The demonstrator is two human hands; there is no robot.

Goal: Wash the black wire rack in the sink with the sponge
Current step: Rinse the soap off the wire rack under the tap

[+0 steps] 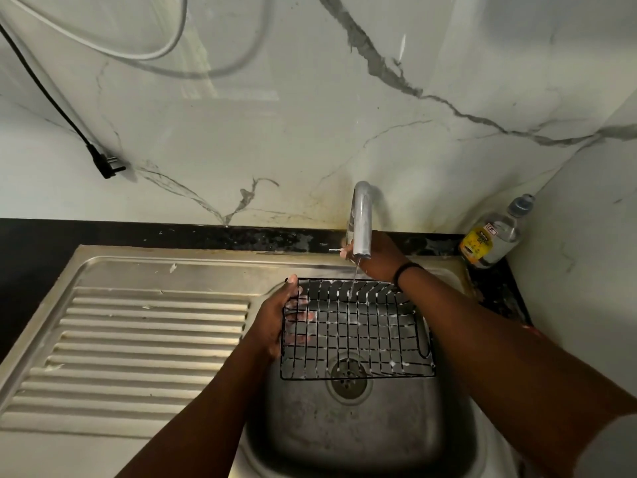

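2 hands, L grip [275,319] on 1 rack [358,329], R grip [375,257] at tap [360,219]

Head view, steeply down, near sink [344,426]

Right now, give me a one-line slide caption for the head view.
Left hand holds the soapy black wire rack over the sink while the right hand works the tap.

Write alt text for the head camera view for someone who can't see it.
A person's left hand holds a soapy black wire rack over a steel sink while the right hand reaches behind the faucet, which runs a thin stream. An oil bottle stands at right.
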